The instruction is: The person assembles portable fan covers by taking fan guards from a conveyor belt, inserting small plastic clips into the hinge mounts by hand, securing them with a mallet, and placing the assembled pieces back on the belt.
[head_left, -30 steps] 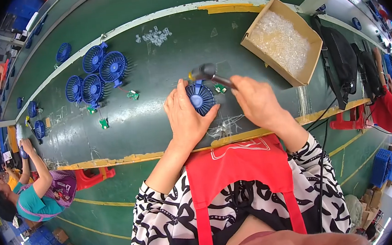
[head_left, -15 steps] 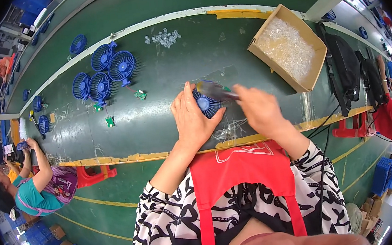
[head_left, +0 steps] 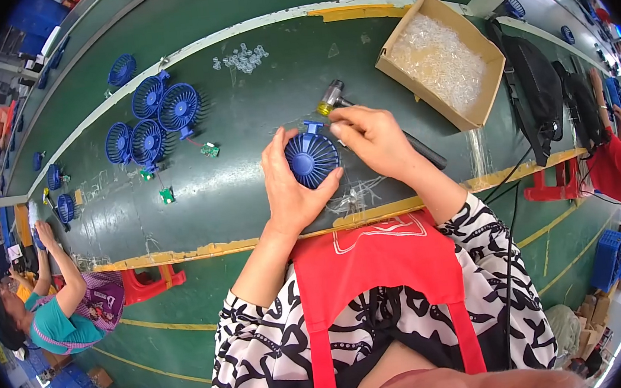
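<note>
My left hand grips a round blue fan housing from its left side, thumb along the lower edge. Its short neck points away from me. My right hand hovers just right of that neck, thumb and forefinger pinched together; whatever is between them is too small to make out. A mallet with a dark and yellow head lies on the bench. Its black handle runs beneath my right hand and shows again beyond the wrist.
Several blue fan housings lie at left, some wired to green circuit boards. Small clear plastic pieces are scattered farther back. A cardboard box of clear pieces and a black bag stand right. A co-worker sits far left.
My right hand has let go of the mallet, which was blurred over the fan and now lies on the bench. The fan's neck now shows, and my right fingers have come to it.
</note>
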Available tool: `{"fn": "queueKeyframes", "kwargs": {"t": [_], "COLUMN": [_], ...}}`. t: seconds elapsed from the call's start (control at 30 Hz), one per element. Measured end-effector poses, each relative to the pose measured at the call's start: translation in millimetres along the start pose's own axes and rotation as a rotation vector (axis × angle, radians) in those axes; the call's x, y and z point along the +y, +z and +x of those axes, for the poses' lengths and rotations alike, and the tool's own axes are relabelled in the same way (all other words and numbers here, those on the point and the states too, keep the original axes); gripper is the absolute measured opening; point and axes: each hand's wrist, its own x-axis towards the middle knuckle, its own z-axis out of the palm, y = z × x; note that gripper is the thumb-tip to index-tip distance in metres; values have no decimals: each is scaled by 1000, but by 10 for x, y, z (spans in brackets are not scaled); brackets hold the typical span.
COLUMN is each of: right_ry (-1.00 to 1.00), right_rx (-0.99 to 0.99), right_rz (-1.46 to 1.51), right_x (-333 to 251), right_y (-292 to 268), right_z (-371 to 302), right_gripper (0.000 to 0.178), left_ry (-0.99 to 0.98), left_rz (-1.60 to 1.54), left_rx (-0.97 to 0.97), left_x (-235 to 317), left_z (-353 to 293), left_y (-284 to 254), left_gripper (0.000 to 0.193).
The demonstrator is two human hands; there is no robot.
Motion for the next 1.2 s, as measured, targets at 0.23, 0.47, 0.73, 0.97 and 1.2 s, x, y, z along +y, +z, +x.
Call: {"fn": "queueKeyframes", "kwargs": {"t": [0.23, 0.47, 0.73, 0.97, 1.2], "right_ry": [144, 175, -57, -111, -159], "right_rx": [-108, -145, -19, -76, -90], "right_rz": [152, 312, 245, 227, 213], "right_x": [140, 192, 312, 276, 297], "right_y": [162, 204, 341, 229, 209], "right_z": [41, 177, 419, 490, 419], "right_gripper": [22, 24, 20, 18, 17], "left_ry": [-42, 124, -167, -185, -230], "left_rz": [-74, 84, 58, 374, 430], "left_rx": [28, -112, 244, 325, 297], "left_x": [-34, -58, -630, -834, -904], "left_z": [-48, 81, 848, 1298, 1342], "left_y": [-12, -102, -226, 10, 52], "left_gripper": [101, 98, 12, 20, 14]}}
